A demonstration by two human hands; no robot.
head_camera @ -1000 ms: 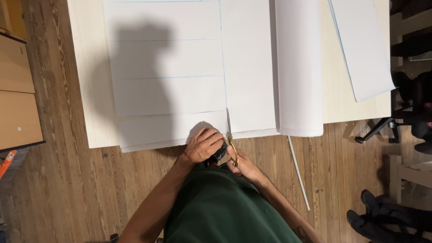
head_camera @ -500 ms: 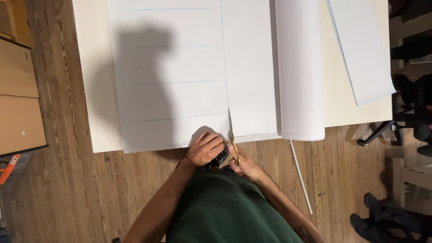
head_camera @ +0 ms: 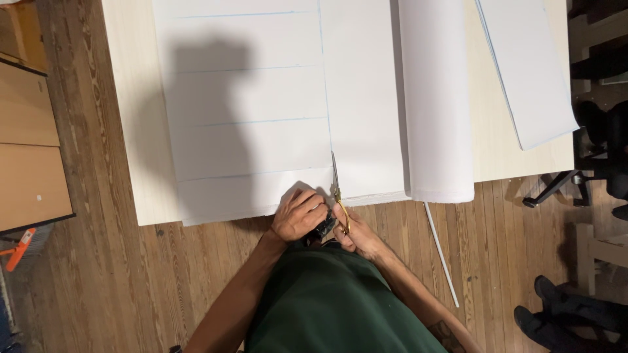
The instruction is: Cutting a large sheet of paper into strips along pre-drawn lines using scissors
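A large white sheet [head_camera: 248, 111] ruled with thin blue lines lies flat on the pale table [head_camera: 131, 131]. My right hand [head_camera: 358, 236] grips gold-handled scissors [head_camera: 335, 186]. Their blades point away from me along a vertical blue line, just inside the sheet's near edge. My left hand [head_camera: 297, 212] is curled over that near edge right beside the scissors, pinching the sheet. A small black part [head_camera: 325, 226] shows between the two hands. My green top hides the wrists below.
A thick white roll [head_camera: 435, 98] lies on the sheet's right side, and a separate white sheet [head_camera: 530, 72] lies at the table's far right. A thin white rod [head_camera: 441, 255] rests on the wooden floor. Cardboard boxes [head_camera: 29, 150] stand left, a chair base [head_camera: 556, 186] right.
Both hands stay at the sheet's near edge with the scissors on the same line. The view has shifted slightly; no clear movement of the blades.
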